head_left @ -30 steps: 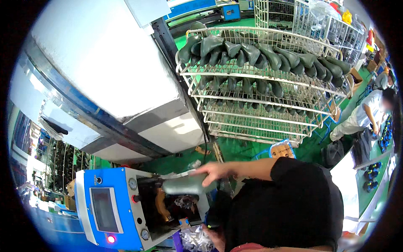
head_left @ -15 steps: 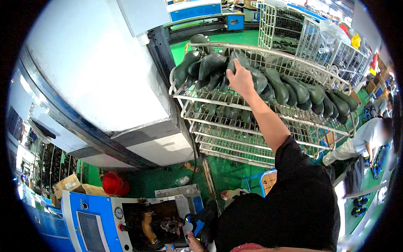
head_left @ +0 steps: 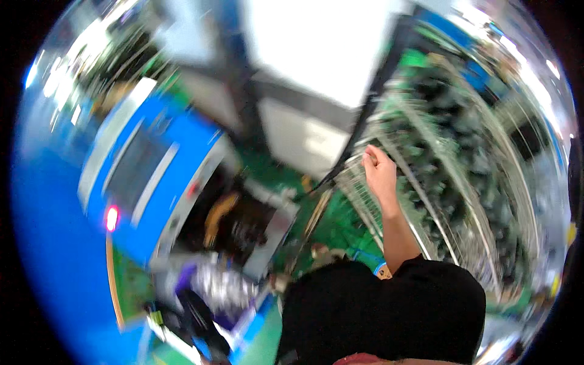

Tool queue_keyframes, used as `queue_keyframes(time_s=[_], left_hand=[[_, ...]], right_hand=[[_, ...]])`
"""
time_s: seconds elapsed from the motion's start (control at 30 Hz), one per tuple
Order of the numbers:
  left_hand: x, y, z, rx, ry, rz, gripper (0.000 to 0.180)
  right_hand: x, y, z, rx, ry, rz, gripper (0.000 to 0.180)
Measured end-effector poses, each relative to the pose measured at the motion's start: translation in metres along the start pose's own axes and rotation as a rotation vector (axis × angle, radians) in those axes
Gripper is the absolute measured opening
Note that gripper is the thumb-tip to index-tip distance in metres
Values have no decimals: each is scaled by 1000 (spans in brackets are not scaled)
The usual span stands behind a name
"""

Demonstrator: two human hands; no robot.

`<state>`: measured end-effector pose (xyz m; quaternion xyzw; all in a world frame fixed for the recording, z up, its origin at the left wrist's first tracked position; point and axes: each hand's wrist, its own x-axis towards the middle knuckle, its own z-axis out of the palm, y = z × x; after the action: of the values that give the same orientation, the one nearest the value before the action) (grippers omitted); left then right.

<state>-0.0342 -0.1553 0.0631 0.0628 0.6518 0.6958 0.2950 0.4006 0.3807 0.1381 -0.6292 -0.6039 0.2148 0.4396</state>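
Only one hand [head_left: 378,172] shows, curled beside one wire rack [head_left: 450,182].

A blue machine [head_left: 152,176] with a glowing red-pink light [head_left: 112,218] stands on green floor [head_left: 331,225]; dark, possibly green-black pieces fill a pale wire rack [head_left: 450,182] beside a black sleeve [head_left: 389,304].

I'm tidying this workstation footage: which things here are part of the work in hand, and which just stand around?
In hand:
right hand, raised and loosely closed beside the wire rack
dark pieces on the rack, blurred

Standing about:
blue machine with a red light
green floor
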Motion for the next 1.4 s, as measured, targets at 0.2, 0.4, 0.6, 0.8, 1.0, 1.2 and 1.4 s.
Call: queue_keyframes(time_s=[0.2, 0.4, 0.6, 0.8, 1.0, 1.2, 1.4], left_hand=[[-8, -76, -180, 503, 594, -74, 40], [6, -178, -188, 1543, 1021, 40, 28], [181, -124, -231, 1162, 487, 264, 55], [370, -125, -347, 524, 665, -124, 83], [389, -136, -243, 835, 1207, -86, 70], [272, -123, -185, -871, 327, -85, 57], [99, -36, -43, -903, 241, 117, 73]], right_hand=[[-151, -182, 148, 258, -726, -1020, 28], [-220, -323, 278, 475, -377, -1395, 31], [-227, -300, 344, 126, 8, -1481, 49], [-223, -300, 341, -6, 22, -1584, 54], [-225, -286, 335, -117, 16, -1582, 52], [-229, -304, 331, 14, -28, -1554, 48], [-267, -310, 289, 186, -375, -1355, 44]])
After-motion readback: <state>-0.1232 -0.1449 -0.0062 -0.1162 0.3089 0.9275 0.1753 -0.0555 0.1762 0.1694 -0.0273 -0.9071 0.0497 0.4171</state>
